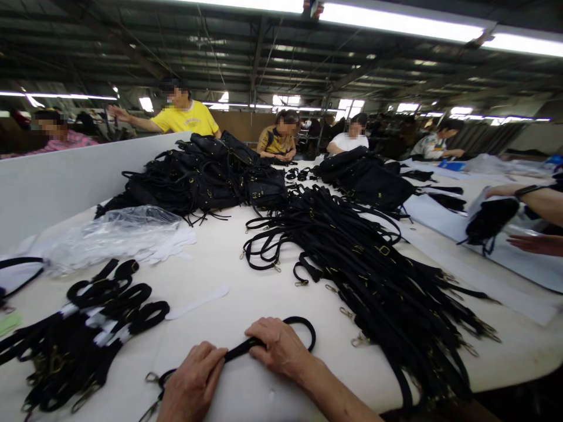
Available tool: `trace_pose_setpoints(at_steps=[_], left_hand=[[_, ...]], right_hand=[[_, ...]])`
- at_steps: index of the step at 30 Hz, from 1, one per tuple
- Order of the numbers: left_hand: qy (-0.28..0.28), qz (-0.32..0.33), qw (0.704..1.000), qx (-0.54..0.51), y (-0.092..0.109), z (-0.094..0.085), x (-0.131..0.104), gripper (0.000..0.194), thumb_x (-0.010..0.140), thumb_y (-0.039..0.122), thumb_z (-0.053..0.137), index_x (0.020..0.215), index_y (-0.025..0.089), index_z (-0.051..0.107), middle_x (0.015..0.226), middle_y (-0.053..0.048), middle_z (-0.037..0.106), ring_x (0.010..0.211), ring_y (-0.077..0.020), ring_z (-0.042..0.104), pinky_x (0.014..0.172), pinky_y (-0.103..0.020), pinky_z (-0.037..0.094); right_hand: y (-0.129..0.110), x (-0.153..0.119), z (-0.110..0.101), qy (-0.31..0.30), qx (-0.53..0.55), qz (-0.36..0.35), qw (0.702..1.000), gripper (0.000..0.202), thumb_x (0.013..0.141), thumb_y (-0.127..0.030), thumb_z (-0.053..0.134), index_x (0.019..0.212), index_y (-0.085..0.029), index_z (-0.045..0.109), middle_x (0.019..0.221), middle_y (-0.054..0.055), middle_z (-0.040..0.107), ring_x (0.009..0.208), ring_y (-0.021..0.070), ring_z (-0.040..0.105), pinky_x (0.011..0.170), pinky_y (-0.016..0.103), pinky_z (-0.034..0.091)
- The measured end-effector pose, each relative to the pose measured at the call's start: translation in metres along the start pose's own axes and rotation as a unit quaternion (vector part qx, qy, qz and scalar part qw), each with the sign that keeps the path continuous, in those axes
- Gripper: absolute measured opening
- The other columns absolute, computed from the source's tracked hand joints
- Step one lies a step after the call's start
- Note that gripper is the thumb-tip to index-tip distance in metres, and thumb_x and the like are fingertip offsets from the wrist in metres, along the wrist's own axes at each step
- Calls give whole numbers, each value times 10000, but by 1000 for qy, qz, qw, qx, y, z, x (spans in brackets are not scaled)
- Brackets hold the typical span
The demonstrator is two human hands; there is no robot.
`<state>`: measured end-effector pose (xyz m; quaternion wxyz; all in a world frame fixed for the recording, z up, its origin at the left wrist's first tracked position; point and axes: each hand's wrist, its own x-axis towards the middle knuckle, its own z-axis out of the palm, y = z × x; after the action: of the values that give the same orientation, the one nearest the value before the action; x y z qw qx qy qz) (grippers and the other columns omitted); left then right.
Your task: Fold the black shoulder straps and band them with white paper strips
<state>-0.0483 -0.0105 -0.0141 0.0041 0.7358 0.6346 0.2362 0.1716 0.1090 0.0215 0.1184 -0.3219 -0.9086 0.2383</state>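
A black strap (311, 332) lies folded on the white table in front of me, its far end bent into a loop. My right hand (275, 347) is closed round it just short of that loop. Nearer to me, my left hand (193, 378) grips the same strap close to its end, where a metal clasp (152, 377) pokes out. Left of my hands rests a pile of folded black straps (83, 346), bound with white paper bands (103, 322). To the right spreads a large heap of loose black straps (369, 264) with brass-coloured clasps and buckles.
Black bags (206, 176) are heaped at the back beside a pale partition (79, 167), with more bags (365, 179) further right. Clear plastic bags (118, 234) and a white paper strip (197, 302) lie at left. A co-worker's hands (536, 243) handle a black bag at right.
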Motion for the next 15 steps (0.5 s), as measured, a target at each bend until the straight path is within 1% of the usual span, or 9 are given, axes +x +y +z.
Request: trace_pose_setpoints(at_steps=[3,5,7,10,13,15], left_hand=[[0,-12,1000,3,4,0,3,163,952,326,498,1089,303,583,928,4,693,896,-179,695,756,-316,603],[0,-15,1000,6,5,0,4,152,951,316,494,1071,302,585,926,4,690,897,-183,693,754,-325,599],[0,-17,1000,6,6,0,4,148,950,308,492,1062,301,589,923,7,690,893,-183,691,751,-325,597],[0,-14,1000,1,5,0,2,148,950,323,498,1062,304,593,917,11,691,881,-182,688,748,-327,596],[-5,0,1000,1,4,-2,2,190,941,360,525,1114,313,590,924,12,698,876,-183,687,749,-327,597],[-10,21,1000,2,4,-4,3,230,938,354,538,1161,320,580,914,16,701,856,-174,686,735,-310,595]], right_hand=[[6,-7,-15,13,33,27,999,313,852,-354,662,1149,-255,655,1145,32,723,1031,206,651,928,342,462],[9,-12,-25,15,27,41,999,323,857,-415,655,1135,-252,661,1145,39,725,1045,213,652,940,352,462],[10,-16,-32,6,7,34,999,334,840,-433,668,1121,-253,659,1131,38,724,1051,219,646,946,359,455],[8,-18,-31,-15,-19,9,1000,329,820,-382,690,1125,-263,648,1101,25,722,1037,212,641,944,356,439],[6,-14,-26,-28,-62,2,998,220,861,-266,626,1077,-273,670,1017,17,730,977,201,644,897,345,435],[4,-8,-26,-37,-87,-8,996,193,883,-201,571,1021,-269,689,953,16,732,927,192,646,864,343,432]])
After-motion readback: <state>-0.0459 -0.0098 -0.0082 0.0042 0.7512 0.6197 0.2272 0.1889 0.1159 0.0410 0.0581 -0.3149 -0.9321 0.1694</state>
